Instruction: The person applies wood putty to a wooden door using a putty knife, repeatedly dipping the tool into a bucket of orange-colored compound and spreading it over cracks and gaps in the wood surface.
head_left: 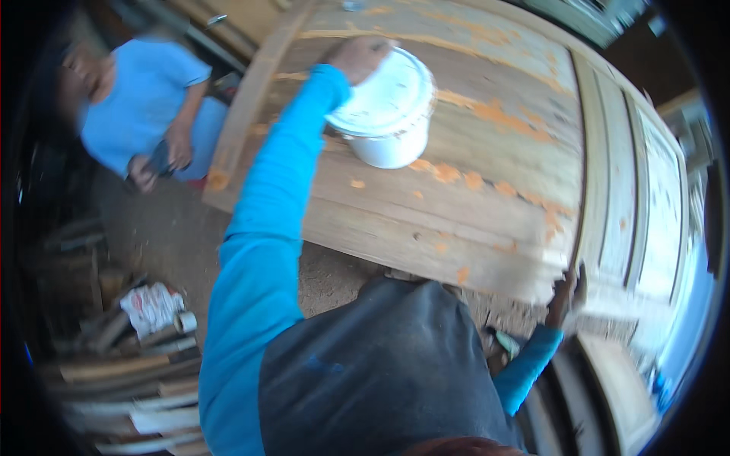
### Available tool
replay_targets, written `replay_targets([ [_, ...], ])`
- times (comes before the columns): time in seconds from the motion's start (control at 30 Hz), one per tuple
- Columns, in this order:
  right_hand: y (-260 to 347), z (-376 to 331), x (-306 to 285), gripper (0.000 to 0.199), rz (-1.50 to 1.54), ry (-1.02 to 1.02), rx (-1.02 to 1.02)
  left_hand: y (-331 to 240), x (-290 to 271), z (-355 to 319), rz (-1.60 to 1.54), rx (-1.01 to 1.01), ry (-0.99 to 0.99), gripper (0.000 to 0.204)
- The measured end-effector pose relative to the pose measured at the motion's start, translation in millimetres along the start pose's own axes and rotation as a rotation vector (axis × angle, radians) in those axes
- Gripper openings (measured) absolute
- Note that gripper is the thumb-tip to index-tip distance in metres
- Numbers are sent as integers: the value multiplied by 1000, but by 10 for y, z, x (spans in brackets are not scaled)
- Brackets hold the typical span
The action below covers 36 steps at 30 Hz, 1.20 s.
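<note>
My left hand [361, 59] is closed on the far left rim of a white plastic bucket [391, 148]. A smudged white lid [384, 95] covers its top. The bucket is over a large wooden panel [502, 163] with orange-brown filler patches; whether it rests there or is lifted, I cannot tell. At the panel's near edge on the right is my right hand [566, 296], its fingers stretched out and a little apart against the wood, with nothing seen in them. Fingertips of the left hand are partly hidden behind the rim.
At the left a person in a light blue shirt [144, 99] holds a small dark object [160, 158]. Stacked boards [129, 372], a white plastic bag [152, 308] and a tape roll [185, 322] lie lower left. Planks [612, 387] stand at the lower right.
</note>
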State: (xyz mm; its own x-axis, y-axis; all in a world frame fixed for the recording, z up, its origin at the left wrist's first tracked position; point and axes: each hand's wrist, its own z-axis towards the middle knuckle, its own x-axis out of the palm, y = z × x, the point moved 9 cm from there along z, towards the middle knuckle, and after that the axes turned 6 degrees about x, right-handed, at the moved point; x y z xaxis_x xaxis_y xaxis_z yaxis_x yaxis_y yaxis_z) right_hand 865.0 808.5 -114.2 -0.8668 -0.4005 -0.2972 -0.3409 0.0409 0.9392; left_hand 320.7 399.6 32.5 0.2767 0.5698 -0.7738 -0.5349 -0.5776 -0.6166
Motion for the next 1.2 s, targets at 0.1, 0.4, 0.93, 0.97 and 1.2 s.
replay_targets([
  [0.1,253,-473,141,54,-167,46,-98,215,-162,-116,157,138,-74,57],
  [0.4,-783,-1428,-150,51,-328,-158,-156,195,4,146,314,115,-43,69],
  [0.93,-3117,-2398,-231,44,-671,157,326,200,-128,225,424,264,-142,66],
  [0.97,-3251,-2524,-426,45,-539,57,429,187,-134,208,468,269,-154,66],
  [1.2,-1795,-1982,-878,45,-639,-207,102,380,-27,249,374,197,-31,72],
])
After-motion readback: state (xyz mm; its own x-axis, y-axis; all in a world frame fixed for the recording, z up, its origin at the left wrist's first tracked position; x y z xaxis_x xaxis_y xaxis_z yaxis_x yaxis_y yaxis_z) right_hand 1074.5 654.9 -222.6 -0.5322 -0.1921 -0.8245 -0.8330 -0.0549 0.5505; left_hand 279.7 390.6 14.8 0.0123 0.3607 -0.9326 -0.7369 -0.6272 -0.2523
